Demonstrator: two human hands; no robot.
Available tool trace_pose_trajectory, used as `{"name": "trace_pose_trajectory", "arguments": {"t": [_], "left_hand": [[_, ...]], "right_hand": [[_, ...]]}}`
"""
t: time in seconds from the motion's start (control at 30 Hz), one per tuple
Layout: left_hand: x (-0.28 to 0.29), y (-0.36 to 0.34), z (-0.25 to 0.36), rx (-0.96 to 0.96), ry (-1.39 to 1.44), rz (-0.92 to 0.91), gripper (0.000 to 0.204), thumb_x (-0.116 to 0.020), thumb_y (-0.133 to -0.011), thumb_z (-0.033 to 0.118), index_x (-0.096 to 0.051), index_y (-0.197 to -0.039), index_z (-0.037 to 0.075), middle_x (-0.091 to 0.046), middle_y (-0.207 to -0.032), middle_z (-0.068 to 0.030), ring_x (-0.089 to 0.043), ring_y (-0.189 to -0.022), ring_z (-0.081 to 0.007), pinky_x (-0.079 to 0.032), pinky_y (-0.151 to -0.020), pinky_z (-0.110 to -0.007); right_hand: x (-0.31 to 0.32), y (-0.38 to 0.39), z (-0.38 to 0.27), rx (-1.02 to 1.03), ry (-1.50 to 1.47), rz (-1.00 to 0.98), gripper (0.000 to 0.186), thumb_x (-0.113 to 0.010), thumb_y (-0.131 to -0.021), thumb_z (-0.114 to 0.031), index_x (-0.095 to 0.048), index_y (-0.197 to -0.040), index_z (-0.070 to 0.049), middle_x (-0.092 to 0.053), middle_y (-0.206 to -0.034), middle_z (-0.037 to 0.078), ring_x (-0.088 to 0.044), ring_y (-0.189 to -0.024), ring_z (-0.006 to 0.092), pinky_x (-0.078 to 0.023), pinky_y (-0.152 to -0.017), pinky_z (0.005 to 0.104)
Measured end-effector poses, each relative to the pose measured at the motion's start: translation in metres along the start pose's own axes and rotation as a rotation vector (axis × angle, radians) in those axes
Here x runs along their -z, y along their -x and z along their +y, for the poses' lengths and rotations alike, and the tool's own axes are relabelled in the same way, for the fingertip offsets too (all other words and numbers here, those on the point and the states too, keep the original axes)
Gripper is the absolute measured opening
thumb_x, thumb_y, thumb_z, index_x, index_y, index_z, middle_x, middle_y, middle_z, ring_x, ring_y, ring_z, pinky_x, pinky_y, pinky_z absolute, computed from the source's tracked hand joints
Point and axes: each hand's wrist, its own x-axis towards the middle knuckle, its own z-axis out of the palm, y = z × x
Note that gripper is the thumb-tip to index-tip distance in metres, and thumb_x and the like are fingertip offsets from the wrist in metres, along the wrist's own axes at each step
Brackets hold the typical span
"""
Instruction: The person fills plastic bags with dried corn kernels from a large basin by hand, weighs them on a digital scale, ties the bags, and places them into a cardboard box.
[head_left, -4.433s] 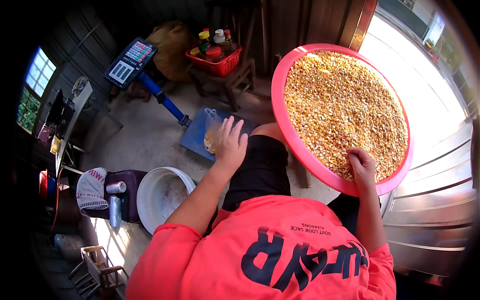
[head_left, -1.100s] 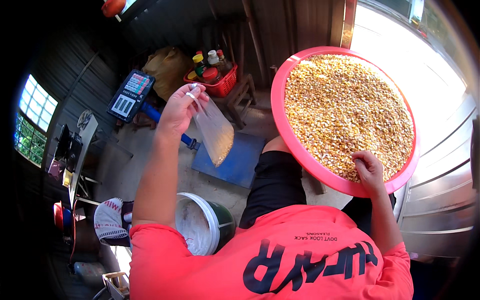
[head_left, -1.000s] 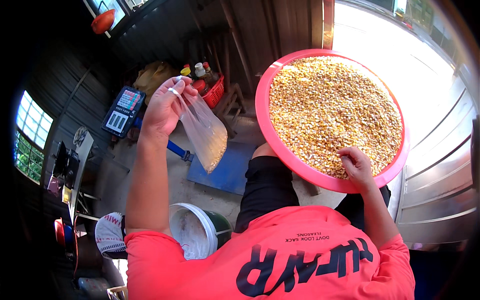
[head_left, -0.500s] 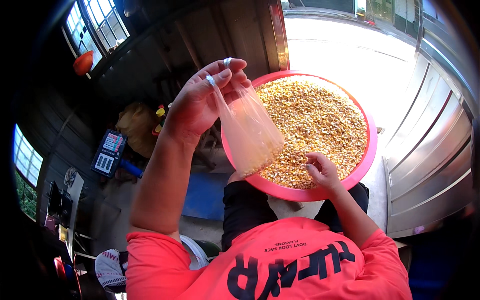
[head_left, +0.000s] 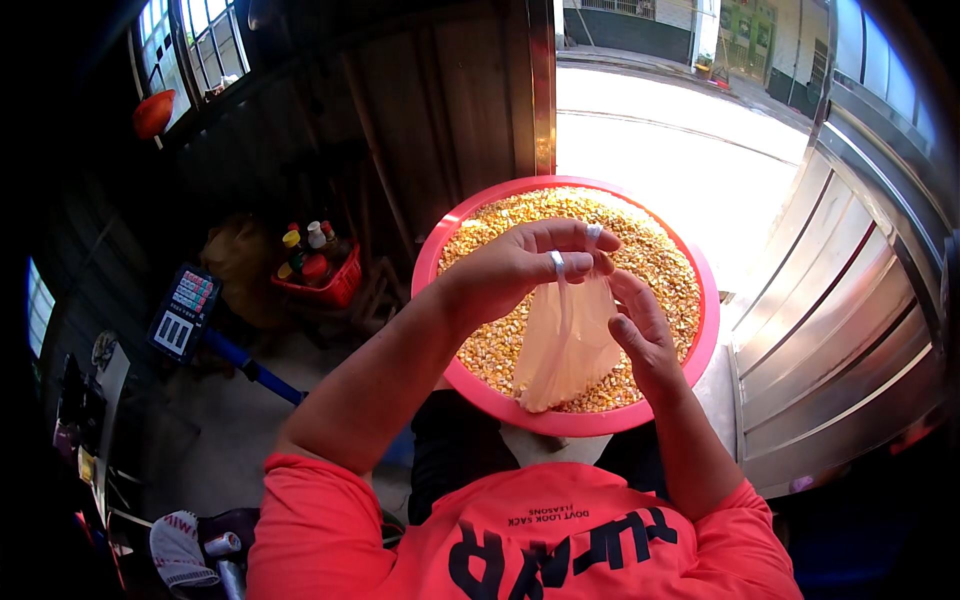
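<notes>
From my left hand (head_left: 505, 268) hangs a thin, translucent plastic bag (head_left: 572, 345). Its handle loops circle my thumb and forefinger, and both digits are bent. Close at the bag's right side is my right hand (head_left: 652, 345), thumb and fingers apart, its fingertips by the bag's upper edge; I cannot tell whether they touch it. Beneath both hands sits a wide, round pinkish-red basin (head_left: 708, 300) heaped with yellow corn kernels (head_left: 675, 265). The bag's bottom hangs over the near rim, and its contents are hard to make out.
A scale display (head_left: 185, 310) on a blue post stands to the left. Beyond it is a red basket (head_left: 345, 280) of bottles. A ribbed metal door panel (head_left: 800, 330) rises at the right, beside a bright doorway. My knees are under the basin's near edge.
My left hand with the bag has moved right and lower, over the basin. My right hand has risen from the kernels to the bag's side. The whole view has shifted.
</notes>
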Motion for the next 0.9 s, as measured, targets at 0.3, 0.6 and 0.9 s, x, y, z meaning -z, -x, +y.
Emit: {"name": "trace_pose_trajectory", "arguments": {"t": [0.3, 0.6, 0.9], "left_hand": [[0.01, 0.014, 0.012, 0.035, -0.261, 0.014, 0.034, -0.053, -0.091, 0.022, -0.055, -0.119, 0.001, -0.06, -0.109, -0.0069, -0.053, -0.107, -0.0148, -0.039, -0.095, -0.032], [0.052, 0.07, 0.017, 0.419, -1.051, -0.07, 0.025, -0.05, -0.091, 0.021, -0.065, -0.098, 0.004, -0.06, -0.105, -0.0093, -0.055, -0.097, -0.0189, -0.041, -0.087, -0.031], [0.005, 0.068, 0.003, 0.041, -0.24, -0.077, 0.032, -0.045, -0.093, 0.026, -0.065, -0.097, 0.002, -0.054, -0.12, -0.0143, -0.047, -0.117, -0.0238, -0.032, -0.1, -0.037]], "right_hand": [[-0.024, -0.034, 0.007, -0.144, -0.243, -0.148, 0.034, -0.056, -0.09, -0.019, -0.052, -0.118, 0.0, -0.057, -0.1, 0.006, -0.052, -0.096, 0.0132, -0.04, -0.085, 0.0269], [-0.003, -0.017, 0.015, -0.176, -0.579, 0.163, 0.018, -0.047, -0.093, -0.012, -0.057, -0.099, 0.001, -0.058, -0.089, 0.007, -0.057, -0.081, 0.0166, -0.046, -0.077, 0.0287], [-0.006, -0.009, 0.023, -0.181, -0.688, 0.091, 0.019, -0.046, -0.093, -0.015, -0.057, -0.098, 0.0, -0.059, -0.092, 0.008, -0.057, -0.086, 0.0187, -0.045, -0.081, 0.031]]}}
